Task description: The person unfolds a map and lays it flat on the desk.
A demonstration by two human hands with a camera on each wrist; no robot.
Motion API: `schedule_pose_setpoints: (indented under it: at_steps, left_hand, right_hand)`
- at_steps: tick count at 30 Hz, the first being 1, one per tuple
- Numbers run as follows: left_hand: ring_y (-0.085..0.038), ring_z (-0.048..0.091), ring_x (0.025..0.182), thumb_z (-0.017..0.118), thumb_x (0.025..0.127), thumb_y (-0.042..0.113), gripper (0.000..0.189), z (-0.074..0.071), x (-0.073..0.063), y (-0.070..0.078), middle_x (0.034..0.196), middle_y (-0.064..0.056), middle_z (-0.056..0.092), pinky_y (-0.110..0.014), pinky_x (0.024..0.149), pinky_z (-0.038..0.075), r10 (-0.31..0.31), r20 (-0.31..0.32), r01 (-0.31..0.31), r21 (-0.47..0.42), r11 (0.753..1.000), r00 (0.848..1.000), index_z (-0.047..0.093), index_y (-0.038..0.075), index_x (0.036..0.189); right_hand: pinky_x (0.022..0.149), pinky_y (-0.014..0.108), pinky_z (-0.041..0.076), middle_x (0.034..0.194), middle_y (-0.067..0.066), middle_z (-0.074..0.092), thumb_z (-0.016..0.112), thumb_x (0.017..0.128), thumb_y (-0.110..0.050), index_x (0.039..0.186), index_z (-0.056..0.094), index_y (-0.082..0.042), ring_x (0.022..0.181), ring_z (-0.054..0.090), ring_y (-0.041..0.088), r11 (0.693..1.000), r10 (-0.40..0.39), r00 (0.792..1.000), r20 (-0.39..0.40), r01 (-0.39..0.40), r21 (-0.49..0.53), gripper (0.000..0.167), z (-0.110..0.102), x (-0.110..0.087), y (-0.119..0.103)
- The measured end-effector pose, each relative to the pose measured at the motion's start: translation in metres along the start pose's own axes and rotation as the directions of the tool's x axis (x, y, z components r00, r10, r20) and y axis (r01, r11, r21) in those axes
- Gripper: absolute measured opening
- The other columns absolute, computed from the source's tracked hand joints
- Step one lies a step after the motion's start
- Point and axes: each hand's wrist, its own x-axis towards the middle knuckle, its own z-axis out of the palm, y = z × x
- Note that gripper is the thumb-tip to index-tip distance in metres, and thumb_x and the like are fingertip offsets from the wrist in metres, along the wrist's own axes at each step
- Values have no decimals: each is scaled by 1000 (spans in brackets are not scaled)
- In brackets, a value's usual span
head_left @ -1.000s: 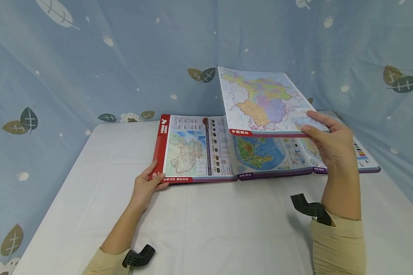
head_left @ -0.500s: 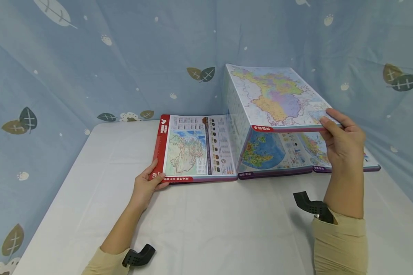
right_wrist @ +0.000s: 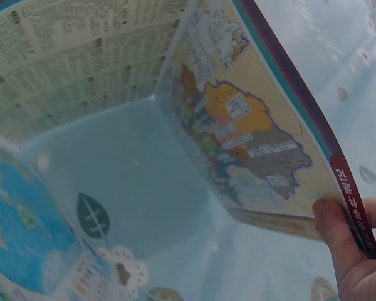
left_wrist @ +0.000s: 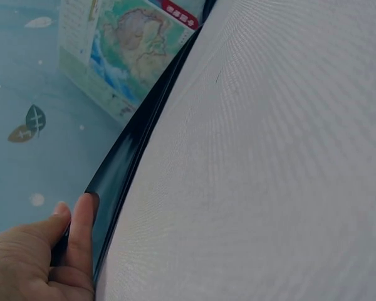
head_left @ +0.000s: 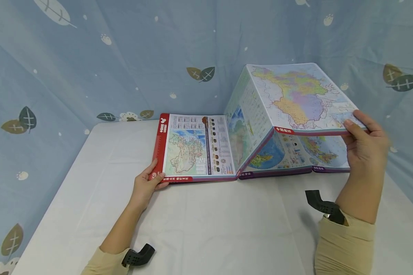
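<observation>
A folding map (head_left: 187,147) with several stiff panels lies spread across the table. My left hand (head_left: 147,187) pinches the lower left corner of its red-edged panel, thumb on top; the left wrist view shows the fingers under the panel's dark edge (left_wrist: 122,166). With thumb and fingers, my right hand (head_left: 368,145) grips the right edge of a raised panel (head_left: 303,101) bearing a coloured map. A slanted panel (head_left: 249,122) joins it to the flat left part. Beneath the raised panel, purple-edged world map panels (head_left: 278,156) lie on the table, partly hidden. The right wrist view shows the raised panel's underside (right_wrist: 250,138).
White cloth covers the table (head_left: 206,225). Behind it hangs a blue curtain (head_left: 124,57) with leaf prints, close to the map's far edge. Black wrist mounts (head_left: 139,256) sit on both sleeves.
My right hand has moved right with the raised panel, and the slanted panel has come into view and opened out. My left hand stays at its corner.
</observation>
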Motion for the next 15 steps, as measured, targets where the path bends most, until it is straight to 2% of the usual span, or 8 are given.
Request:
schedule_pose_setpoints:
  at_steps: [3, 7, 15]
  left_hand:
    - [-3, 60, 98, 60, 92, 5, 68, 0, -1, 0, 151, -13, 29, -29, 78, 57, -1, -5, 1, 6, 1000, 1000, 27, 19, 150]
    - [-3, 60, 100, 59, 92, 7, 68, 1, -2, 0, 152, -12, 28, -28, 78, 56, -5, -10, 5, 13, 1000, 1000, 26, 20, 150]
    - [-11, 55, 110, 61, 93, 13, 70, 2, -2, -2, 151, -10, 31, -28, 78, 56, -18, -28, 19, 63, 998, 999, 24, 23, 151]
  right_hand:
    - [60, 32, 59, 102, 12, 59, 63, 71, 27, 109, 67, 6, 64, 69, 27, 998, -9, 1000, 3, 9, 63, 43, -7, 3, -6]
    - [58, 33, 59, 102, 11, 59, 61, 72, 29, 109, 67, 7, 64, 68, 27, 996, -14, 1000, -20, 16, 90, 43, -15, 7, -11]
    - [58, 29, 59, 105, 4, 56, 70, 68, 23, 110, 69, 0, 75, 66, 21, 999, -50, 982, -185, 47, -22, 48, -31, 15, -14]
